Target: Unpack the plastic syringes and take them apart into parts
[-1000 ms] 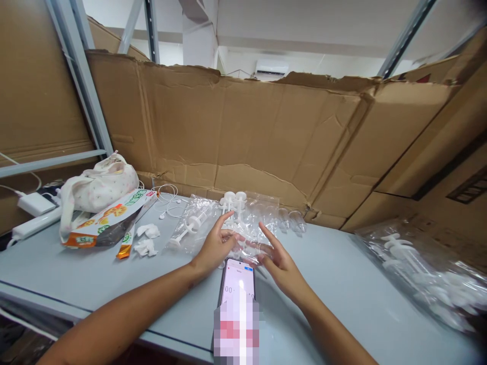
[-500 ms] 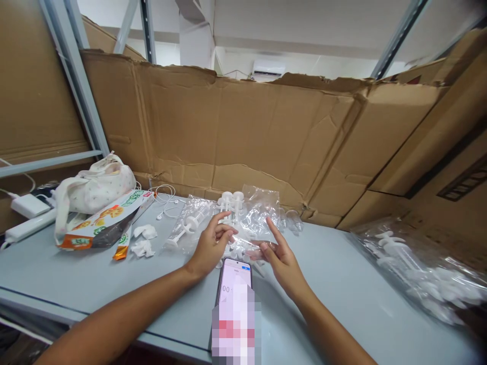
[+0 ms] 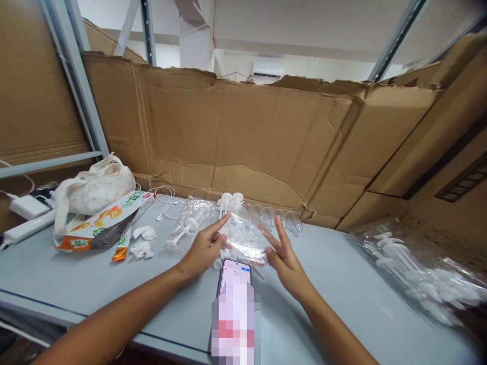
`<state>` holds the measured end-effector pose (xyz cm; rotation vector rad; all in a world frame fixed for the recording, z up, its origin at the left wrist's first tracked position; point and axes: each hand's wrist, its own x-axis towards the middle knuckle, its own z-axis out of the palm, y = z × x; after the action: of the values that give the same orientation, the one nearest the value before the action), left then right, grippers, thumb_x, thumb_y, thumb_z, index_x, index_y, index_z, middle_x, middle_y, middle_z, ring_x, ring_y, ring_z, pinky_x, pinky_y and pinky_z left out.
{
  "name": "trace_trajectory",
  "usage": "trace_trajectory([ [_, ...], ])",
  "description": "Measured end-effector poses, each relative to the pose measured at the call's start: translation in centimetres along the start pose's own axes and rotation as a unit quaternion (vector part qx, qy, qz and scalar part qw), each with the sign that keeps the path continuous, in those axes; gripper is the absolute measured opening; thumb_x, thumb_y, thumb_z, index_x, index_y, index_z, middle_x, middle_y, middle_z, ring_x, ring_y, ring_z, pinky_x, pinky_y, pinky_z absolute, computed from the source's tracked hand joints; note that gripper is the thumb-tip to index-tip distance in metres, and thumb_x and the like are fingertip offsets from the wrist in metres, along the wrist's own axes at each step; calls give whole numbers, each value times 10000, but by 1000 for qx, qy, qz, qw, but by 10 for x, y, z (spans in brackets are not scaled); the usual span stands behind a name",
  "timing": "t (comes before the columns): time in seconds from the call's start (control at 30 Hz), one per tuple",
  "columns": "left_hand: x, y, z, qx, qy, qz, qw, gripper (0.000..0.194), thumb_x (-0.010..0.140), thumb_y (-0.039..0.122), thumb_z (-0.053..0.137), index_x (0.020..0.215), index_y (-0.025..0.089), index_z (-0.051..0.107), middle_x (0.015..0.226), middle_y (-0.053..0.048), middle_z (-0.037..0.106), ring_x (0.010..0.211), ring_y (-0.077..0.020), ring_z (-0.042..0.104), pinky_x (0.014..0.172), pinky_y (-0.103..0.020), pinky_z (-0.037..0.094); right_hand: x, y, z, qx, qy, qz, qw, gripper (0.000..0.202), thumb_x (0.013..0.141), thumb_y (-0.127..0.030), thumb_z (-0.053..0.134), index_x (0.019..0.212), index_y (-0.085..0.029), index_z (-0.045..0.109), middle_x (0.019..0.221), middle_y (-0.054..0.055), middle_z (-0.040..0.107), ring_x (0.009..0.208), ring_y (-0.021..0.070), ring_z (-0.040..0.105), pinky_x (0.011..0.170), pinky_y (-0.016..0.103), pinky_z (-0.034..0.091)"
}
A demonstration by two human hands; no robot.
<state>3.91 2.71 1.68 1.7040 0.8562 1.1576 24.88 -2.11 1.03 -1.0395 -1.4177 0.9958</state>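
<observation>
My left fingers (image 3: pixel 219 223) and right fingers (image 3: pixel 280 232) pinch a clear bag (image 3: pixel 247 235) between them, index fingers extended, just beyond the phone (image 3: pixel 236 271); even, gentle tension should keep its thin film flat.

Your left hand (image 3: pixel 205 247) and right hand (image 3: pixel 285 258), pinching, apart
Both index fingers (image 3: pixel 281 230) extend forward; your forearms (image 3: pixel 125 306) slant inward.
</observation>
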Motion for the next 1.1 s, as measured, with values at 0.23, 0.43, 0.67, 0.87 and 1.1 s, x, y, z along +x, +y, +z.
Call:
trace_trajectory([
  [0.23, -3, 5, -5, 22, -36, 17, 999, 560, 867, 220, 462, 1406, 257, 312, 701, -6, 628, 667, -133, 596, 681, -263, 451, -3, -8, 0, 10, -41, -9, 999, 768, 862, -295, 484, 1387, -508, -35, 1542, 9, 112, 753, 126, 613, 663, 327, 516],
  [0.43, -3, 5, -12, -3, -86, 32, 996, 671, 785, 130, 509, 1391, 340, 316, 1237, -93, 571, 571, -57, 519, 648, -245, 474, -8, -9, 2, -4, -65, 25, 998, 782, 853, -350, 502, 1373, -516, -59, 1549, 3, 32, 536, 68, 527, 581, 334, 526],
  [0.67, 3, 2, -19, -42, -46, 35, 997, 628, 823, 180, 512, 1402, 302, 301, 1321, -102, 505, 814, -137, 636, 707, -256, 488, -13, -4, 5, -3, -147, 38, 988, 713, 887, -331, 449, 1389, -494, -31, 1546, 47, 83, 565, 71, 581, 534, 285, 503],
  [0.87, 9, 8, -24, -50, 7, 45, 998, 637, 799, 158, 511, 1387, 317, 323, 1486, -91, 263, 725, -96, 631, 631, -242, 502, -11, -1, 2, -32, -138, 17, 990, 678, 884, -327, 489, 1412, -468, 87, 1513, 94, 223, 566, 62, 558, 654, 326, 519],
  [1.1, 12, 32, -50, -54, 69, 74, 993, 693, 775, 136, 517, 1402, 324, 288, 1504, -89, 210, 676, -75, 607, 588, -233, 509, 10, -1, -3, -239, -81, -77, 965, 492, 912, -310, 411, 1393, -323, 306, 1384, 82, 444, 947, 205, 619, 845, 408, 491],
])
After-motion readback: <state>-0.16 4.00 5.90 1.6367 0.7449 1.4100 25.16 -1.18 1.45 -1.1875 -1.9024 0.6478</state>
